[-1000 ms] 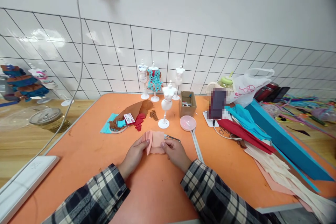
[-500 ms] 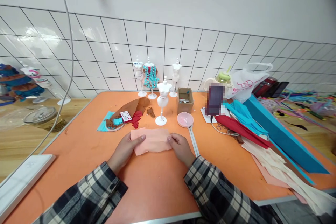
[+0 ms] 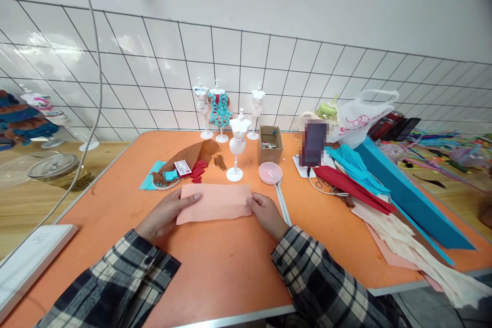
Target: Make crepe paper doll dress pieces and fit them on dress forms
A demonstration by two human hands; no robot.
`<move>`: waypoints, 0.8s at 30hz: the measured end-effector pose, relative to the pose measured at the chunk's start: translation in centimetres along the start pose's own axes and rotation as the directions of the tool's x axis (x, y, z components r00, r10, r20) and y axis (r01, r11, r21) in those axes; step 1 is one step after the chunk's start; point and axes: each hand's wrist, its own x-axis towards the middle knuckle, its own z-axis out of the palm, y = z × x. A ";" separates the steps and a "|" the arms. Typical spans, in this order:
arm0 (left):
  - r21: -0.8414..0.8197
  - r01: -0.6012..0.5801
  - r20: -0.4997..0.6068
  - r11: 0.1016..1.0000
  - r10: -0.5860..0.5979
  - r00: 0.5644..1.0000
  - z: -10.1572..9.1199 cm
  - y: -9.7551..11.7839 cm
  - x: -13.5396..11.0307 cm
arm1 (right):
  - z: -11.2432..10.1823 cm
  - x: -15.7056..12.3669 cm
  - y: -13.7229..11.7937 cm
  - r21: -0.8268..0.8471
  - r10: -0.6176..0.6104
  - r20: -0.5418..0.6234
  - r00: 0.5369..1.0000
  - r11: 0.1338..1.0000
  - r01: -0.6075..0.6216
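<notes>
A piece of pale pink crepe paper (image 3: 215, 203) is stretched flat between my hands above the orange table. My left hand (image 3: 167, 213) pinches its left end, thumb on top and the fingers underneath. At the right edge my right hand (image 3: 265, 212) grips it between thumb and fingers. Just beyond the paper stands a small white dress-form mannequin (image 3: 239, 138), bare, on a round base. To its right lies a pink round dish (image 3: 270, 173), with grey-white tweezers (image 3: 282, 202) leaning from it towards my right wrist.
Behind are two white mannequins and one in a turquoise and red dress (image 3: 220, 110). A cardboard box (image 3: 270, 151) stands beside them. Brown, red and turquoise scraps (image 3: 192, 159) lie left; a phone (image 3: 315, 144) and long coloured paper strips (image 3: 357, 189) lie right. A white power bank (image 3: 38, 266) sits front left.
My left hand has moved left, and the pink paper is now drawn out wider and flatter. My right hand stays nearly in place. The view has shifted slightly.
</notes>
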 end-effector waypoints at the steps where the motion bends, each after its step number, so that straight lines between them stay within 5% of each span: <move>1: 0.021 0.010 -0.002 1.000 -0.010 1.000 -0.5 0.3 -0.1 | -0.1 0.0 0.1 -0.020 -0.002 -0.011 1.000 1.000 0.001; 6: 0.157 0.078 -0.076 0.985 -0.067 0.995 -3.0 1.6 -0.8 | -0.4 0.1 0.6 -0.150 -0.005 -0.018 1.000 0.989 0.002; 12: 0.150 0.093 -0.064 0.984 -0.084 0.994 -3.1 2.0 -1.6 | -0.7 0.0 0.4 -0.281 -0.024 -0.032 0.999 0.960 0.014; 16: 0.319 0.037 -0.033 0.947 -0.029 0.999 -4.4 1.7 -1.6 | -1.1 -0.3 -0.2 -0.446 -0.004 -0.021 1.000 0.895 -0.006; 20: 0.493 0.061 -0.117 0.868 -0.004 0.993 -6.4 1.6 -1.5 | -1.3 -0.7 -0.6 -0.586 0.022 0.005 1.000 0.810 -0.015; 24: 0.475 0.114 -0.181 0.873 -0.029 0.983 -6.5 2.0 -2.3 | -1.3 -0.8 -0.7 -0.635 0.040 0.006 0.999 0.772 -0.027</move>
